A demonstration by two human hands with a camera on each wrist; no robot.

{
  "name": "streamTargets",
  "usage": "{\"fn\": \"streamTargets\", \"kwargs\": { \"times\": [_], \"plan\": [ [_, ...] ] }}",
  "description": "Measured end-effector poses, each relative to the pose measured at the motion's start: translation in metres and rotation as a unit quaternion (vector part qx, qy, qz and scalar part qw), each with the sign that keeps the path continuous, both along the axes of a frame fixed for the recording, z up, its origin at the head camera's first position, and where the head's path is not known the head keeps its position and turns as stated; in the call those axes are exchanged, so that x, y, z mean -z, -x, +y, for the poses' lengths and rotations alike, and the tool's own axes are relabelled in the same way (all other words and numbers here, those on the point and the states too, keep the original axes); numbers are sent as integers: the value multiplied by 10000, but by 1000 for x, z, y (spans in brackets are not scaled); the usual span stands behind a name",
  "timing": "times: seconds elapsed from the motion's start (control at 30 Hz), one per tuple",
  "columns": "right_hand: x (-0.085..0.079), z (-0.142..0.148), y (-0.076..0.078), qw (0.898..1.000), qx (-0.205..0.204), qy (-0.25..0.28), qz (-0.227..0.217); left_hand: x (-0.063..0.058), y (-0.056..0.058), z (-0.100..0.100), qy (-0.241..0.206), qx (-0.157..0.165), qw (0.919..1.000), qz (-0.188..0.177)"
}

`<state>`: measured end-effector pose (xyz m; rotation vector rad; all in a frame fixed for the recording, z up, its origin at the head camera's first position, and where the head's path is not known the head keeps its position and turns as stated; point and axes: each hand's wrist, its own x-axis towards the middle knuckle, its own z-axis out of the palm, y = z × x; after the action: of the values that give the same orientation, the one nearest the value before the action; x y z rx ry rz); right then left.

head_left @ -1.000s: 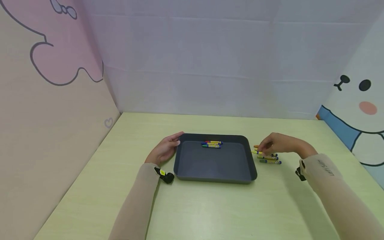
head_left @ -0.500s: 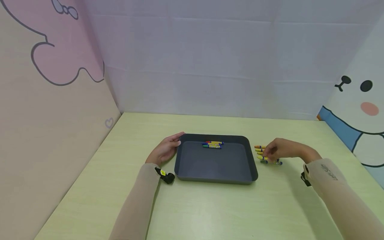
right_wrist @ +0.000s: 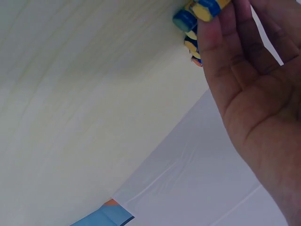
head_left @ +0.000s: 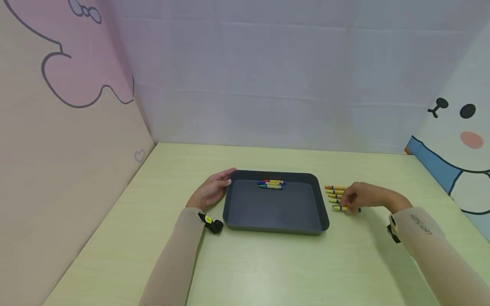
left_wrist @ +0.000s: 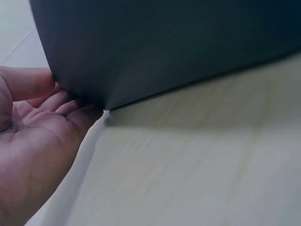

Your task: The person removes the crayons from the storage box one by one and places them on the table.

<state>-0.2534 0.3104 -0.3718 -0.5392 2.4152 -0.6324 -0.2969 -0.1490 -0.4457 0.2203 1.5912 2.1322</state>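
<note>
My left hand [head_left: 209,192] holds the left edge of a dark grey tray [head_left: 275,231], thumb at the rim and fingers curled behind its corner; the left wrist view shows the hand [left_wrist: 44,122] against the tray's wall [left_wrist: 155,42]. Beyond the tray's right side, my right hand [head_left: 361,196] pinches a crayon [head_left: 339,208] at the near end of a row. In the right wrist view a blue-and-yellow crayon [right_wrist: 207,8] shows at the fingertips, with another blue crayon end [right_wrist: 184,20] beside it. The row's orange crayon [head_left: 334,187] lies farthest back; the hand partly covers the others.
Inside the tray, near its back wall, lie a red crayon [head_left: 276,182], a blue crayon [head_left: 264,183] and a green crayon [head_left: 268,186]. A pale wooden table [head_left: 264,272] lies beneath. White cloth [head_left: 245,85] hangs behind, with cartoon-printed panels [head_left: 455,127] at the sides.
My right hand has moved toward the front along the crayon row, which shows more of the rear crayons' left ends. My left hand and the tray stay as they were.
</note>
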Motion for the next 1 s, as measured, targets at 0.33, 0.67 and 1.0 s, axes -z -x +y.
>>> {"fn": "streamTargets", "kwargs": {
  "times": [0.33, 0.67, 1.0],
  "plan": [
    [0, -1, -3, 9999, 56, -75, 119, -1, -1, 0, 17, 22, 10000, -68],
    [4, 2, -3, 9995, 54, 66, 288, -1, -1, 0, -82, -10, 10000, -41],
    [8, 4, -3, 9987, 39, -11, 501, 0, -1, 0, -17, -39, 10000, 24]
  ]
}}
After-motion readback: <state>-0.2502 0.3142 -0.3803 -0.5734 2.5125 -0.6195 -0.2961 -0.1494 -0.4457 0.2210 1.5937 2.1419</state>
